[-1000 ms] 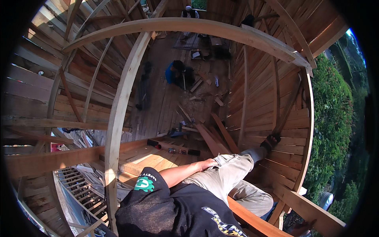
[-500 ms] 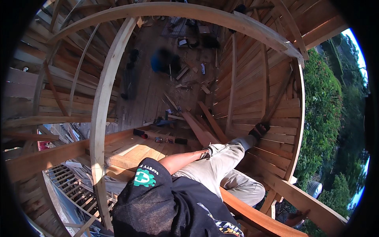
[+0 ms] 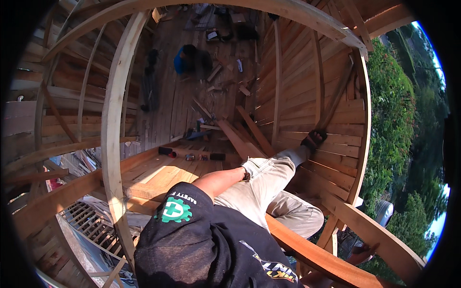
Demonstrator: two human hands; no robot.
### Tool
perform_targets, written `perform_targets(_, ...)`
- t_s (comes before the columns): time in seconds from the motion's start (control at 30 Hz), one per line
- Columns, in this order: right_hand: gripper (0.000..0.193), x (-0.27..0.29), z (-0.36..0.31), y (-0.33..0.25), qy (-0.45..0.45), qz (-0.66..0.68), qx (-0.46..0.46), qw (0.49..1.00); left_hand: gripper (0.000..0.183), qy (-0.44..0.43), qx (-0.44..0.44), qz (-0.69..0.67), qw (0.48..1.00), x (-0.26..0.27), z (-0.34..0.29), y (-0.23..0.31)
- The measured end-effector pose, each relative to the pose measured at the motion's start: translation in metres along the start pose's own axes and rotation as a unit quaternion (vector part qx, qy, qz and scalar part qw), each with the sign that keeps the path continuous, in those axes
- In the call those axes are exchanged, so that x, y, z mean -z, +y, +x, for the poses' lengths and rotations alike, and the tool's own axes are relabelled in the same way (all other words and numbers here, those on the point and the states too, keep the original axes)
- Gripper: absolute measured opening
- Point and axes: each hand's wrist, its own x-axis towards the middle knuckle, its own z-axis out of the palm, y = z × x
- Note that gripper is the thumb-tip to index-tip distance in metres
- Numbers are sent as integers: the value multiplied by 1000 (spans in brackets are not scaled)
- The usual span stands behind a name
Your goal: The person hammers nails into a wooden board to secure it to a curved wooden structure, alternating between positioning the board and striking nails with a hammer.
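Observation:
My left forearm [image 3: 221,181] comes out of a black sleeve and reaches to the thigh of my beige trousers [image 3: 245,197]. A dark band circles the wrist. Past it the left hand is hidden in the trouser cloth, seemingly at the pocket. At the lower right my right hand [image 3: 366,251] lies in shade against a thick wooden beam [image 3: 370,233], its fingers curled at the beam's lower edge. A reddish-brown plank [image 3: 307,249] runs beneath my body, beside the bent leg. My other leg stretches out, with the dark-shod foot [image 3: 314,138] against the plank wall.
An upright post [image 3: 115,96] and a curved-looking top beam [image 3: 206,6] frame the opening. A person in blue [image 3: 180,62] crouches on the plank floor [image 3: 163,120] below, among wood offcuts. Several small items, including a dark cylinder [image 3: 217,156], line a ledge. Greenery [image 3: 386,101] lies outside, right.
The view has shifted a little, so the floor, post and person below appear farther left and higher. Both my arms keep nearly the same pose.

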Motion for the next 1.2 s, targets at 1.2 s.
perform_targets(1.2,47,-54,-57,-36,56,-8,15,998,39,-61,68,-9,996,11,-27,20)
